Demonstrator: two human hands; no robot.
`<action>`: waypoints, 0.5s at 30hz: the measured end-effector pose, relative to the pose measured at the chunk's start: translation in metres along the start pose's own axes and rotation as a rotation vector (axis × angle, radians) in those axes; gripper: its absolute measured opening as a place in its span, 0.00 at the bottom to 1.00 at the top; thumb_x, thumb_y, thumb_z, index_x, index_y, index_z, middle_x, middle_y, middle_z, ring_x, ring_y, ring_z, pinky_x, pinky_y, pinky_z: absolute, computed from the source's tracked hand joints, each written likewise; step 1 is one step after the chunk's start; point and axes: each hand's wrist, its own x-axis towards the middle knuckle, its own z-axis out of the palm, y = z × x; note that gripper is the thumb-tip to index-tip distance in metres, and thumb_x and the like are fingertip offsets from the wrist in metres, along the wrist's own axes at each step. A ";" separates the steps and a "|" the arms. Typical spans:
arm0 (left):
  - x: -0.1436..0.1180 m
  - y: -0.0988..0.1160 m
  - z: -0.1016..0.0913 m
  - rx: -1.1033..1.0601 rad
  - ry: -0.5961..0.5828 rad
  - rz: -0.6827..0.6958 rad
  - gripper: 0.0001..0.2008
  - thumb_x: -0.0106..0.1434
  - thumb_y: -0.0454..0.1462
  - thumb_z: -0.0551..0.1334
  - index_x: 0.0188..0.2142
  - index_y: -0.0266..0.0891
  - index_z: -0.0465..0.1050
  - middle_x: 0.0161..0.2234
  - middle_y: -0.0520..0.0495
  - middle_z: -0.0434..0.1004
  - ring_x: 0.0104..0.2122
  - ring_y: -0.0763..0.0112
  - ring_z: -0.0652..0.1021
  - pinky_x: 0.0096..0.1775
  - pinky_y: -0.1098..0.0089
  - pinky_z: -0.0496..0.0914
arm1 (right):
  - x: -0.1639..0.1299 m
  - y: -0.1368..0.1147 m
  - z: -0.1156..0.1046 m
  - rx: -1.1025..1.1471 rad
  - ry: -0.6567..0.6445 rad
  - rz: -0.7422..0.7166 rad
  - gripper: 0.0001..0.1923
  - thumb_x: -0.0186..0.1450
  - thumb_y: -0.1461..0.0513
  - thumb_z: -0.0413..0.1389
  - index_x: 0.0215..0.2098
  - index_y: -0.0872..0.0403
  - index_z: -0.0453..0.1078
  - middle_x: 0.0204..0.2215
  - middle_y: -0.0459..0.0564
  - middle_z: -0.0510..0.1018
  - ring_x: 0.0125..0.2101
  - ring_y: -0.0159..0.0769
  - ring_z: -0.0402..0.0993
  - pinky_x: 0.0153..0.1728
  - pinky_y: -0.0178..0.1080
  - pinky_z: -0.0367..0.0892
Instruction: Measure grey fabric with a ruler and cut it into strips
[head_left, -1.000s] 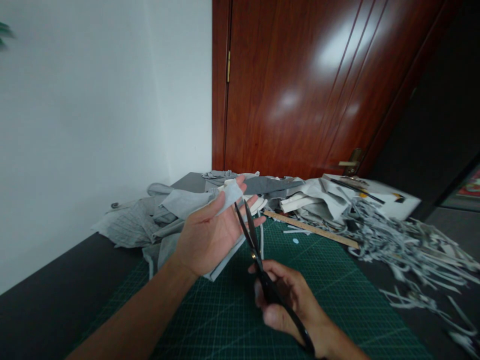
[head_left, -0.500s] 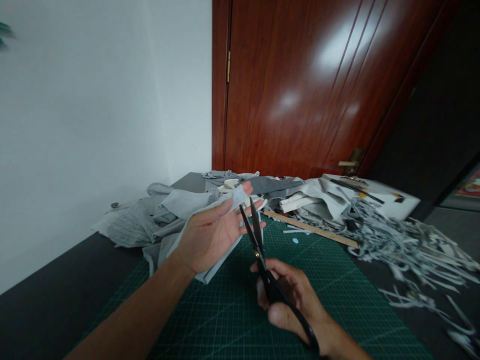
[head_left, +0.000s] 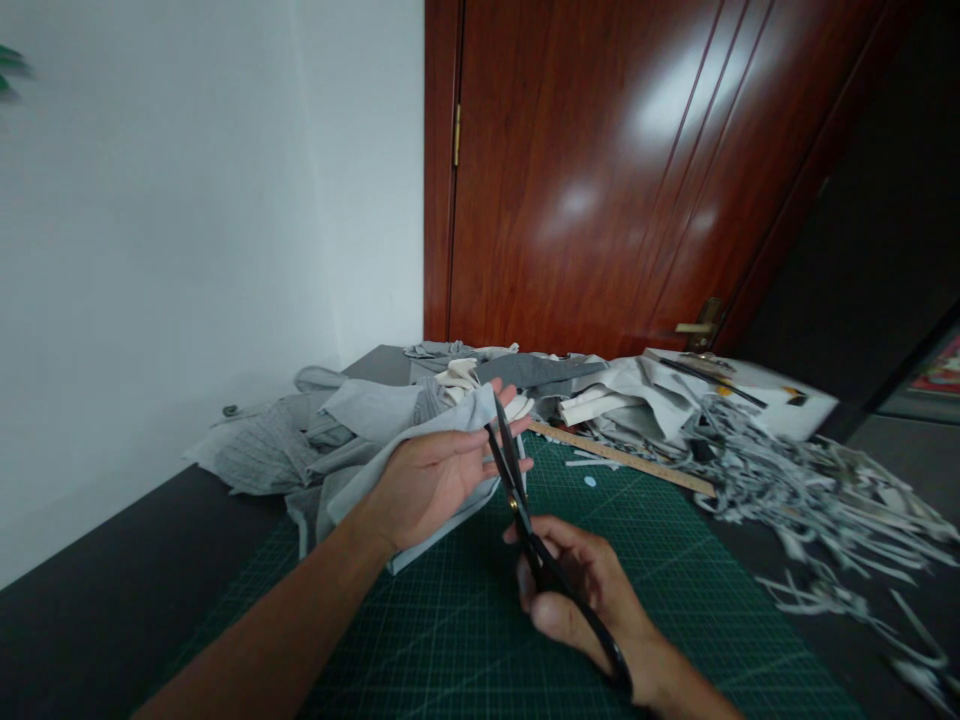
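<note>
Palm up, my left hand (head_left: 431,480) pinches a piece of light grey fabric (head_left: 450,415) between thumb and fingers; the fabric drapes behind the hand and wrist. In my right hand (head_left: 585,590) is a pair of black scissors (head_left: 517,490), thumb and fingers around the handles. The blades are slightly apart and point up and away, with their tips by the fabric's edge and in front of my left fingers. Whether the blades touch the cloth I cannot tell. Below both hands lies a green cutting mat (head_left: 435,640).
Grey cloth pieces (head_left: 277,440) are heaped at the left back. A wooden ruler (head_left: 622,450) lies across the mat's far right edge. Beyond it are pale fabric (head_left: 630,390), a white box (head_left: 780,395) and a tangled pile of cut strips (head_left: 795,490). A wall and wooden door (head_left: 570,200) stand behind.
The scissors' blades have come closer together, their tips shifting slightly right. My left hand has lowered a little, its thumb now further down, and the fabric edge has shifted with it.
</note>
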 end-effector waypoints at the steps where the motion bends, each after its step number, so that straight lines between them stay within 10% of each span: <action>1: 0.000 0.000 -0.001 0.007 -0.001 -0.001 0.33 0.68 0.28 0.58 0.71 0.49 0.63 0.69 0.45 0.70 0.71 0.48 0.65 0.60 0.48 0.71 | 0.000 0.000 0.000 0.003 0.004 0.004 0.31 0.63 0.41 0.69 0.53 0.51 0.73 0.28 0.44 0.72 0.26 0.31 0.63 0.27 0.34 0.59; 15: 0.001 0.000 -0.004 0.017 0.022 -0.008 0.36 0.63 0.28 0.60 0.70 0.48 0.66 0.68 0.45 0.71 0.70 0.46 0.66 0.67 0.39 0.62 | 0.000 0.000 0.002 -0.031 0.029 0.058 0.24 0.64 0.48 0.71 0.48 0.53 0.74 0.25 0.39 0.69 0.22 0.27 0.61 0.23 0.31 0.58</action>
